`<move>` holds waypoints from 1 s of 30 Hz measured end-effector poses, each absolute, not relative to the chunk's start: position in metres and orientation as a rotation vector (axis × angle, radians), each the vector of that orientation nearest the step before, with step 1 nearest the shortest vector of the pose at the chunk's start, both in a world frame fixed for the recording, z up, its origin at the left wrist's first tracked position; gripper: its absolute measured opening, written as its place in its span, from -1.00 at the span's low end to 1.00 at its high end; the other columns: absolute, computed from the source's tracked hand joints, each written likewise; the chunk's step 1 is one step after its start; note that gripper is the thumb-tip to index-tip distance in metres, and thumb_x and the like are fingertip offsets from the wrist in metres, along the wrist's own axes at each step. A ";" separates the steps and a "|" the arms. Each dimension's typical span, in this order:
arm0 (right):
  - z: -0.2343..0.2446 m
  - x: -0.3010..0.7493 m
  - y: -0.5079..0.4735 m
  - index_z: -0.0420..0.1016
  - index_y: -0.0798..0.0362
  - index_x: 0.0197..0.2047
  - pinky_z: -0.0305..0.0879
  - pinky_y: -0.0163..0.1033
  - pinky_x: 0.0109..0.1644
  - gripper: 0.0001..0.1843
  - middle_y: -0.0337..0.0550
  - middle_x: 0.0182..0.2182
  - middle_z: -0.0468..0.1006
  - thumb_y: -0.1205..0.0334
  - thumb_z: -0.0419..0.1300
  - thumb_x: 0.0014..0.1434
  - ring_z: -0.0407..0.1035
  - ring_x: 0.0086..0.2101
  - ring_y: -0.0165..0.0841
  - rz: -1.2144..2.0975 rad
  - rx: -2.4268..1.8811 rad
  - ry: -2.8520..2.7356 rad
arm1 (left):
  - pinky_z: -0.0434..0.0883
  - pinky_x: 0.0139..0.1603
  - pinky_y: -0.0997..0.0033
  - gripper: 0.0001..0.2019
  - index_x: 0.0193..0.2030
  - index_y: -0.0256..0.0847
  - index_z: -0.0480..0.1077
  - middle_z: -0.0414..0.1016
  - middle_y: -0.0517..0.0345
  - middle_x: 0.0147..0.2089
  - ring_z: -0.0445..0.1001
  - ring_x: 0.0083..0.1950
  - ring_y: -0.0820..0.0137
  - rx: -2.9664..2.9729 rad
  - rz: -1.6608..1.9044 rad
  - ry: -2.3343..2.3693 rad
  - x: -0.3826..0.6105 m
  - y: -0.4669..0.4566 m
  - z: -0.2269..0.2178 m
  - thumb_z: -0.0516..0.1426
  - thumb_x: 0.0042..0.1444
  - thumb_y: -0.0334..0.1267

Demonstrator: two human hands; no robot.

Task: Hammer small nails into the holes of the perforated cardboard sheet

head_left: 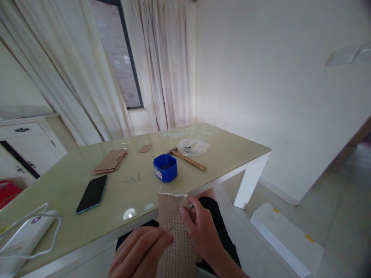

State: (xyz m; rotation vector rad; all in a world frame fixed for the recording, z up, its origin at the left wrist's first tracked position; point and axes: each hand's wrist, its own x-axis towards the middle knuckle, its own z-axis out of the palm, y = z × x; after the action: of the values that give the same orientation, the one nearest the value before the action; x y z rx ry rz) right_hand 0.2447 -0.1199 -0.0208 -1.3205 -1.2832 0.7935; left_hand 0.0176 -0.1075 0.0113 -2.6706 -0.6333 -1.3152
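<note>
Bench [232, 143]: glossy pale-green top, white leg
Blue open plastic box [170, 175]: upright, mid-bench
Wooden-handled hammer [189, 160]: right of the box, beside a crumpled clear plastic bag [200, 147]
Slim metal nails [132, 178]: loose, left of the box
Brown cardboard stack [108, 162]: flat, left of a small brown cardboard piece [145, 148]
Black-screened phone [92, 194]: flat
White oblong device [31, 236]: near-left corner, possibly a power bank, with white cable [59, 235]

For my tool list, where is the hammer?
In the head view, the hammer lies on the table, mostly right of the blue container, beside the plastic bag.
</note>
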 end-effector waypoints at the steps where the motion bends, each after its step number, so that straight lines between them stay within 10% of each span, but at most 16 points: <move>1: -0.022 0.247 -0.118 0.54 -0.01 -0.06 0.43 -0.21 -0.24 -0.70 -0.10 -0.34 0.71 -0.08 0.27 0.40 0.63 -0.31 -0.16 0.869 -1.275 -1.229 | 0.55 0.15 0.50 -0.71 0.16 -0.07 0.61 0.73 0.12 0.04 0.70 0.00 0.38 -2.709 -1.305 -0.745 0.009 -0.097 0.017 0.10 0.48 -0.36; 5: -0.021 0.253 -0.113 0.51 -0.01 -0.03 0.48 -0.19 -0.21 -0.57 -0.06 -0.20 0.74 -0.20 0.34 0.34 0.63 -0.26 -0.17 1.039 -1.081 -1.003 | 0.55 -0.02 0.39 -0.72 -0.16 -0.07 0.67 0.77 0.17 -0.16 0.70 -0.11 0.25 -2.734 -0.881 -1.847 -0.031 -0.003 0.035 0.21 0.31 0.02; 9: -0.021 0.252 -0.112 0.54 -0.01 -0.04 0.47 -0.18 -0.19 -0.53 -0.10 -0.23 0.73 -0.21 0.42 0.26 0.58 -0.30 -0.21 1.105 -1.023 -0.909 | 0.54 -0.20 0.27 -0.68 -0.36 -0.21 0.59 0.65 0.15 -0.44 0.65 -0.32 0.21 -2.525 -0.642 -2.241 -0.063 0.085 0.027 0.26 0.28 -0.02; 14: -0.018 0.247 -0.114 0.62 0.02 0.01 0.40 -0.27 -0.33 -0.47 -0.16 -0.28 0.70 -0.21 0.48 0.19 0.49 -0.38 -0.29 1.161 -0.977 -0.830 | 0.58 0.05 0.10 -0.72 -0.03 -0.25 0.56 0.66 0.10 -0.10 0.65 -0.09 0.27 -2.277 -0.539 -2.473 -0.072 0.104 -0.003 0.23 0.44 -0.04; 25: -0.014 0.241 -0.121 0.67 0.00 0.06 0.31 -0.33 -0.37 -0.47 -0.19 -0.27 0.71 -0.09 0.57 0.12 0.50 -0.39 -0.35 1.370 -0.832 -0.648 | 0.50 -0.19 0.12 -0.60 0.07 -0.35 0.50 0.60 -0.05 -0.31 0.63 -0.22 0.05 -2.208 -0.959 -2.159 -0.039 0.067 -0.006 0.05 0.39 -0.04; 30: -0.022 0.234 -0.124 0.61 -0.02 0.22 0.39 -0.30 -0.22 -0.33 -0.20 -0.28 0.72 -0.09 0.58 0.12 0.55 -0.34 -0.35 1.473 -0.825 -0.643 | 0.59 -0.25 0.28 -0.60 -0.05 -0.16 0.56 0.64 0.04 -0.21 0.59 -0.29 0.28 -2.671 -1.205 -1.445 0.005 -0.016 -0.013 0.03 0.44 0.08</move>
State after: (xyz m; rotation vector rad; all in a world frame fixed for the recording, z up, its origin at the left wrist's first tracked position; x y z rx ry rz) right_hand 0.2340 -0.1238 -0.0223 -0.8250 -0.6432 1.4729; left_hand 0.0046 -0.0161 -0.0127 -2.6713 -1.4448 -1.2053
